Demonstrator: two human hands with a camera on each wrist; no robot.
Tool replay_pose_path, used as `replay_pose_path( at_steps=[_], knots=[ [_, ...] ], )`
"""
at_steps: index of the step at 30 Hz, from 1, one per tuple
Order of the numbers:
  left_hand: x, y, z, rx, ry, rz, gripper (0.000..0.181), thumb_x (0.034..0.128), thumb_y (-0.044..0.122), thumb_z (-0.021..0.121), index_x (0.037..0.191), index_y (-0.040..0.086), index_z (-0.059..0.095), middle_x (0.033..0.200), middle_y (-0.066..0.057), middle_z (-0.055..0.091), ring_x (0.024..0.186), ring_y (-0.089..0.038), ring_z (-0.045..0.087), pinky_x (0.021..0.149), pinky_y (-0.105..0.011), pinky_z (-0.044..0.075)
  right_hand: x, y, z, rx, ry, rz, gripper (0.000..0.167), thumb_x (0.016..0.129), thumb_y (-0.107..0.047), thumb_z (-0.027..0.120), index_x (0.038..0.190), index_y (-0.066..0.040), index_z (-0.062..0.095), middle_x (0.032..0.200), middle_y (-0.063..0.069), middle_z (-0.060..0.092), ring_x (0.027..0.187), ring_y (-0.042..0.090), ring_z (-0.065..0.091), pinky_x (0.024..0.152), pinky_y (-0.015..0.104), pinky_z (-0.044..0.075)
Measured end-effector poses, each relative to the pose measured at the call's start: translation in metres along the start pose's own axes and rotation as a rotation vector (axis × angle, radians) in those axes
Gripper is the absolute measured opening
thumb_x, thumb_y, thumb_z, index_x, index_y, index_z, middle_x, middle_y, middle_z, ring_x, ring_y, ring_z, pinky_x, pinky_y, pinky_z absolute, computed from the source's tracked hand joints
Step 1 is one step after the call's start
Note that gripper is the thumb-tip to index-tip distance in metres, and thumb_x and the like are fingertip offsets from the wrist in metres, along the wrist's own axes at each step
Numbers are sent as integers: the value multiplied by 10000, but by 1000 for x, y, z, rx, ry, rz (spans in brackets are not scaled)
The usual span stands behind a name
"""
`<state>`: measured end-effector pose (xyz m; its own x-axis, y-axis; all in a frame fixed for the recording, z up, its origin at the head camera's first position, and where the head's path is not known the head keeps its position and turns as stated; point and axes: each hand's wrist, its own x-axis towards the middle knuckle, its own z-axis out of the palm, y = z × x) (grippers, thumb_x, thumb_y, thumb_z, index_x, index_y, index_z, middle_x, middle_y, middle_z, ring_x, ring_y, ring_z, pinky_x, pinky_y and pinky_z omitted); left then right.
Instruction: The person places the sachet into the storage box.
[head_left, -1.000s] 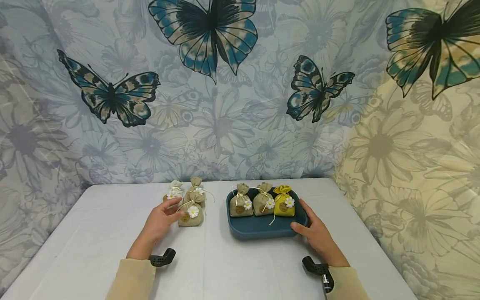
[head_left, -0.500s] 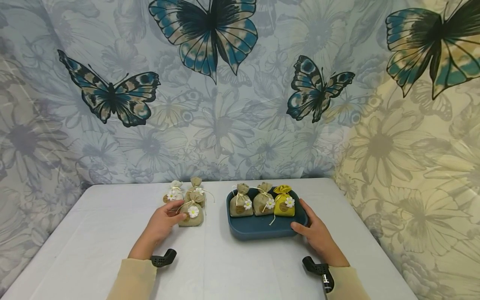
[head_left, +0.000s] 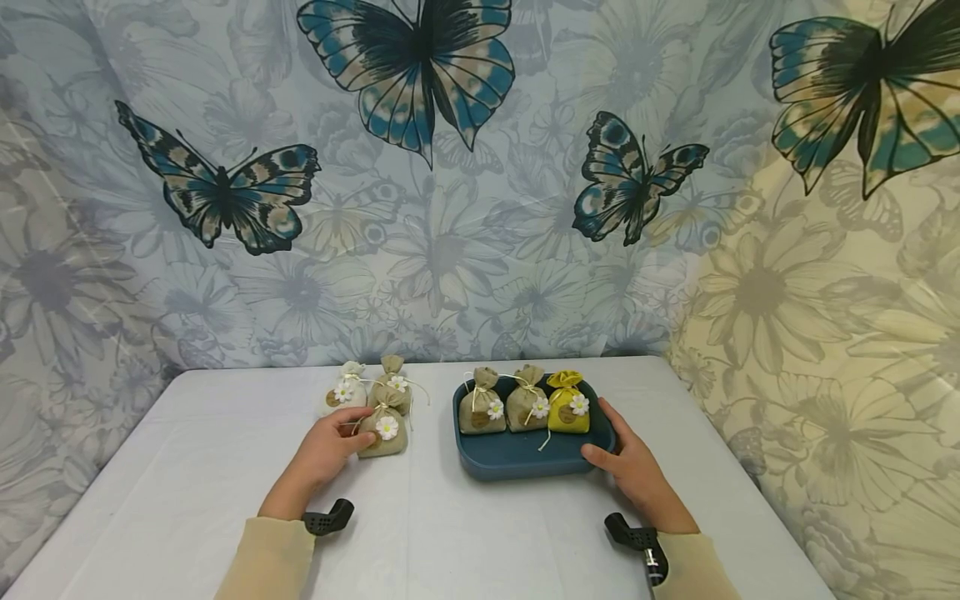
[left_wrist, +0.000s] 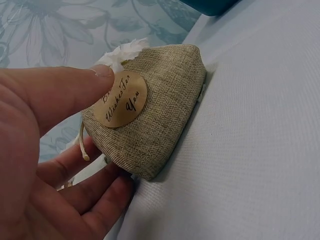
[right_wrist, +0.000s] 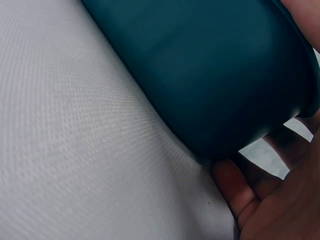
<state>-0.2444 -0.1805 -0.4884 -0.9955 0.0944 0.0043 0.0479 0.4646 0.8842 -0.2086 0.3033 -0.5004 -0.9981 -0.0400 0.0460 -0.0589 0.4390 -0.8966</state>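
Observation:
My left hand (head_left: 327, 444) grips a small beige burlap sachet (left_wrist: 165, 85) at its left side. In the left wrist view the thumb lies over its round "Wishes For You" label, near a white flower, and the other fingers are behind it. The sachet sits at the table surface, in front of another burlap sachet (head_left: 396, 374) and a white sachet (head_left: 347, 397). My right hand (head_left: 637, 467) holds the right end of a dark blue tray (head_left: 517, 465), thumb at the rim and fingers around the outer wall.
Inside the tray, along its back, stand two burlap sachets (head_left: 482, 412) (head_left: 527, 408) and a yellow sachet (head_left: 568, 414). A white cloth (head_left: 465, 533) covers the table. Behind it hangs a butterfly-print curtain (head_left: 450, 275).
My left hand has moved slightly right and closed on the front burlap sachet, which has shifted a little toward me. The right hand and the tray have stayed still.

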Motion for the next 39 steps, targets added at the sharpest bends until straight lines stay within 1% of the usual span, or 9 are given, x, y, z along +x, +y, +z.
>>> replay_pose_path(
  at_steps=[5, 12, 15, 20, 25, 29, 31, 35, 39],
  knots=[
    [-2, 2, -1, -2, -10, 1, 401, 903, 153, 754, 1290, 89, 672, 1421, -194, 516, 1304, -422, 455, 1043, -554, 364, 0, -1, 0, 17, -8, -4, 912, 932, -267, 728, 1619, -196, 132, 1641, 130, 116, 1482, 376, 74, 1131, 609, 115],
    [-2, 4, 2, -1, -17, 8, 280, 874, 140, 782, 1142, 93, 719, 1331, -151, 590, 1266, -389, 490, 1025, -542, 368, 1, 0, 0, 25, -8, -18, 909, 927, -248, 733, 1617, -179, 145, 1638, 135, 130, 1480, 371, 84, 1132, 603, 125],
    [-1, 2, 3, -1, -22, 12, 243, 866, 134, 786, 1098, 107, 722, 1351, -148, 581, 1270, -388, 487, 1028, -547, 365, 1, 1, -1, 23, -11, -19, 913, 929, -247, 730, 1618, -174, 136, 1638, 142, 124, 1479, 378, 82, 1130, 606, 126],
    [-1, 3, 4, -8, -32, 10, 228, 859, 112, 785, 1077, 125, 721, 1389, -157, 558, 1290, -396, 471, 1046, -547, 354, 1, 1, -1, 18, -9, -15, 911, 932, -259, 726, 1619, -196, 132, 1641, 132, 117, 1481, 373, 77, 1131, 605, 123],
    [-2, 4, 5, -2, -34, 6, 223, 848, 83, 785, 1059, 125, 724, 1365, -146, 575, 1245, -358, 508, 1005, -495, 392, 0, 1, 0, 6, -6, -6, 915, 930, -282, 728, 1619, -192, 133, 1642, 124, 119, 1482, 379, 81, 1128, 615, 124],
    [-3, 5, 5, 20, -29, 4, 218, 844, 84, 790, 1044, 136, 723, 1312, -108, 600, 1120, -277, 544, 896, -412, 424, 0, 0, 0, 5, -4, -4, 916, 929, -286, 730, 1619, -198, 134, 1642, 119, 122, 1482, 375, 86, 1129, 613, 126],
    [-3, 5, 5, 34, -27, 3, 214, 846, 90, 791, 1041, 144, 721, 1275, -87, 608, 1044, -248, 539, 840, -384, 424, 0, 0, 0, 9, -6, -7, 913, 930, -284, 728, 1618, -205, 133, 1642, 114, 121, 1482, 370, 87, 1131, 607, 128],
    [-1, 2, 6, 57, -21, 4, 208, 852, 106, 792, 1037, 161, 718, 1245, -52, 609, 976, -217, 520, 794, -364, 420, -1, -1, 0, 15, -7, -9, 913, 930, -283, 730, 1618, -214, 133, 1642, 113, 122, 1481, 369, 97, 1132, 596, 142],
    [-1, 1, 6, 68, -16, 25, 202, 849, 109, 793, 1027, 165, 716, 1210, -40, 615, 937, -209, 514, 773, -364, 422, -1, -1, -1, 23, -9, -4, 914, 930, -285, 730, 1618, -226, 131, 1643, 113, 121, 1480, 365, 105, 1134, 583, 151]
  ],
)
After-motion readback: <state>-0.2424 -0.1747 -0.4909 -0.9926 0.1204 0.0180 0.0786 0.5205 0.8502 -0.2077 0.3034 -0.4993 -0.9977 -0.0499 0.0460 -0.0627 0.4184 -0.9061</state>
